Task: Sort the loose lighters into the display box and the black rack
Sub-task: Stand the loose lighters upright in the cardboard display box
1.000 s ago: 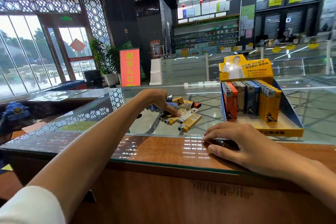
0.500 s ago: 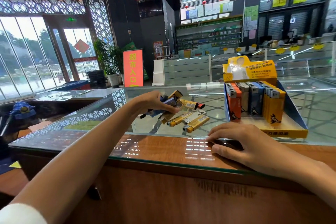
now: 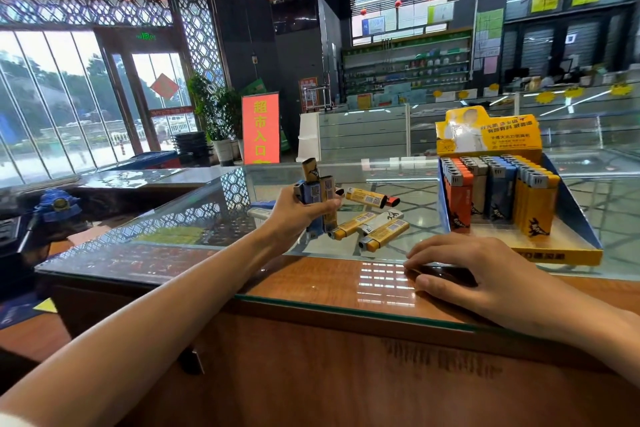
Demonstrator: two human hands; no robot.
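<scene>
My left hand (image 3: 298, 215) grips a bunch of lighters (image 3: 317, 192), blue and yellow, standing upright above the glass counter. Several loose lighters (image 3: 372, 227) in yellow and white lie flat on the glass just right of that hand. The yellow display box (image 3: 568, 246) stands at the right, holding rows of orange, grey, blue and yellow lighters. My right hand (image 3: 478, 274) rests palm down on a flat black object (image 3: 446, 276) at the counter's wooden front strip, fingers loosely spread; most of that object is hidden under the hand.
A glass counter top (image 3: 194, 218) spans the view, with a wooden front edge (image 3: 311, 277) near me. A blue object (image 3: 57, 204) sits on a lower desk at the far left. Shop shelves and an orange sign stand far behind.
My left hand has lifted a bunch of lighters off the pile and turned them upright. My right hand has stayed on the black object.
</scene>
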